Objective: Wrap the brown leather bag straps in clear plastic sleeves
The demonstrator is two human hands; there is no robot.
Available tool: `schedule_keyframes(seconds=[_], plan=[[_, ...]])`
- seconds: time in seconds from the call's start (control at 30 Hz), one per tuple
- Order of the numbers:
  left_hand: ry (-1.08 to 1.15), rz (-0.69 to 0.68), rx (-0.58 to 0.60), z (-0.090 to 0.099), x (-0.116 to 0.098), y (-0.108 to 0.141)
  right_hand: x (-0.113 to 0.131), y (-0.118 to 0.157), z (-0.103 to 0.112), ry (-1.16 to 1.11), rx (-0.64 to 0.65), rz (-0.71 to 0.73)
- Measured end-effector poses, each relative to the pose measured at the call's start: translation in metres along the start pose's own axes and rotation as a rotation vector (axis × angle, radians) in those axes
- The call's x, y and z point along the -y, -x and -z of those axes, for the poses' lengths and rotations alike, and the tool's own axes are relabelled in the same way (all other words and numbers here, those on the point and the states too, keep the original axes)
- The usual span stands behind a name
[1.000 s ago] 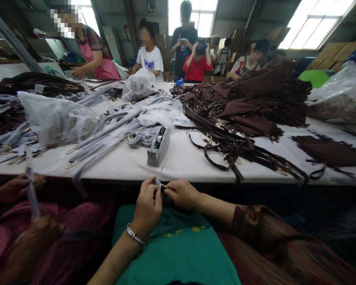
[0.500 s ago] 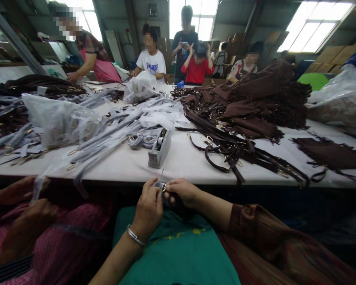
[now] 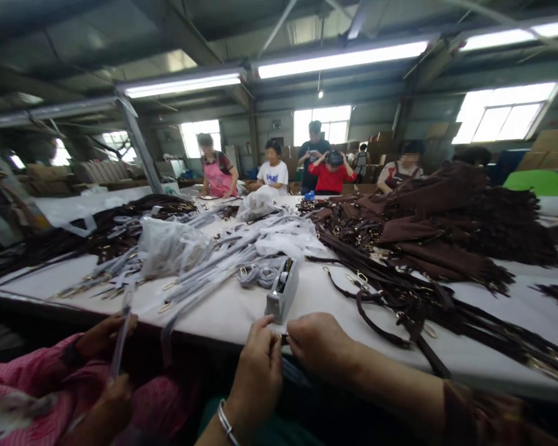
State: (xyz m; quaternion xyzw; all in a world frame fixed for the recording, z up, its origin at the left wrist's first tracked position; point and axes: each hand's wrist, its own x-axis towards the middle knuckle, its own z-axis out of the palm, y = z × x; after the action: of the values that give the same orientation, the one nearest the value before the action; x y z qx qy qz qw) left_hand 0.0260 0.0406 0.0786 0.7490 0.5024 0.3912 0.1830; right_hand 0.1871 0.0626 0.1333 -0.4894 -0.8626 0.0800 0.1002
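My left hand (image 3: 259, 367) and my right hand (image 3: 324, 342) are close together at the table's front edge, just below a grey tape dispenser (image 3: 275, 305). Both have their fingers closed on a dark brown strap (image 3: 284, 339), of which only a short bit shows between them. The rest of the strap is hidden by my hands. A silver bangle (image 3: 225, 421) circles my left wrist. Behind the dispenser lie coiled straps in clear wrap (image 3: 248, 276). To the right, loose brown straps with gold clasps (image 3: 360, 297) spread over the white table (image 3: 214, 319).
At left, a co-worker's hands (image 3: 103, 334) hold a clear plastic strip (image 3: 122, 334). Long wrapped straps (image 3: 214, 263) and a plastic bag (image 3: 167, 248) lie mid-table. Brown fabric pieces (image 3: 413, 229) are heaped at right. Several people are across the table.
The view has tilted up and turned left. My hands have come up nearer the tape dispenser, still together on the strap. The co-worker's hands at left have shifted with the plastic strip.
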Motion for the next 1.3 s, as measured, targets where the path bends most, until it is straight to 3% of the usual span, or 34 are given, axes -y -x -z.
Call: schedule_keyframes(seconds=[0.1,0.2,0.3,0.43,0.53,0.63,0.7,0.8,0.93,1.03,1.17,1.3], plan=[[-0.011,-0.030,-0.058,0.014,-0.012,-0.010,0.009,-0.014,0.015,0.005,-0.044,0.081],[0.036,-0.013,-0.083,0.023,-0.016,-0.012,0.006,-0.027,0.008,-0.441,-0.039,-0.032],[0.089,0.036,0.023,0.026,-0.020,-0.011,0.001,-0.036,-0.008,-0.891,-0.021,-0.175],[0.152,0.091,0.226,0.032,-0.025,-0.013,-0.005,-0.030,-0.021,-1.045,-0.036,-0.187],[0.267,0.211,0.337,0.049,-0.011,-0.019,-0.027,-0.012,-0.026,-1.207,0.082,-0.185],[0.412,0.329,0.314,0.076,0.015,-0.023,-0.067,0.016,-0.024,-1.281,0.101,-0.258],[0.489,0.360,0.255,0.093,0.029,-0.025,-0.094,0.033,-0.007,-1.277,0.020,-0.323],[0.464,0.393,0.251,0.107,0.031,-0.032,-0.113,0.043,0.047,-1.177,-0.175,-0.326],[0.304,0.333,0.292,0.103,0.001,-0.053,-0.083,0.025,0.141,-0.884,-0.334,-0.151],[0.222,0.248,0.276,0.095,-0.022,-0.068,-0.043,0.004,0.189,-0.722,-0.438,-0.006],[0.124,0.172,0.272,0.092,-0.034,-0.077,-0.004,-0.015,0.215,-0.649,-0.609,0.136],[0.065,0.099,0.276,0.096,-0.038,-0.078,0.015,-0.026,0.221,-0.628,-0.579,0.263]])
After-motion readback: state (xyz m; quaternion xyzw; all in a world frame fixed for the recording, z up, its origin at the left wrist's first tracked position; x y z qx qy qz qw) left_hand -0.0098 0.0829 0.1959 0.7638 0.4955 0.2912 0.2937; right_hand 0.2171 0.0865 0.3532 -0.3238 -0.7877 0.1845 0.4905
